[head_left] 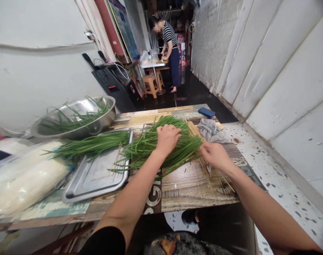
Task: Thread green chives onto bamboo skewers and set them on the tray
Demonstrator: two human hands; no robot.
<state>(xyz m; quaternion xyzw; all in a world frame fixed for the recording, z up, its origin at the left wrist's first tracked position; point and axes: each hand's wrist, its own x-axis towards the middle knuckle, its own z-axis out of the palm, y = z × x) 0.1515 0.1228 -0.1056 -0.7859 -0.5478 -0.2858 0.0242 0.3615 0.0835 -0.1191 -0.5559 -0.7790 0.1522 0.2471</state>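
Observation:
A loose heap of long green garlic chives [141, 146] lies across the wooden-topped table. My left hand [168, 139] rests over the heap with its fingers curled on the leaves. Beside the heap's right end is my right hand [213, 155], its fingers pinched together. A thin wooden skewer [228, 184] sticks out below this hand and appears held; the fingertips are partly hidden. Between the chives and a crumpled grey cloth [211, 130] lies a bundle of wooden skewers [194, 129], passing close by my right fingers.
To the left, a metal tray [97, 181] holds neatly laid chives [108, 141] and a few skewers. Behind it stands a steel bowl [103, 122] with more chives. A plastic bag of white food [31, 180] sits far left. A blue box [206, 112] lies at the back; a person [172, 46] works at another table.

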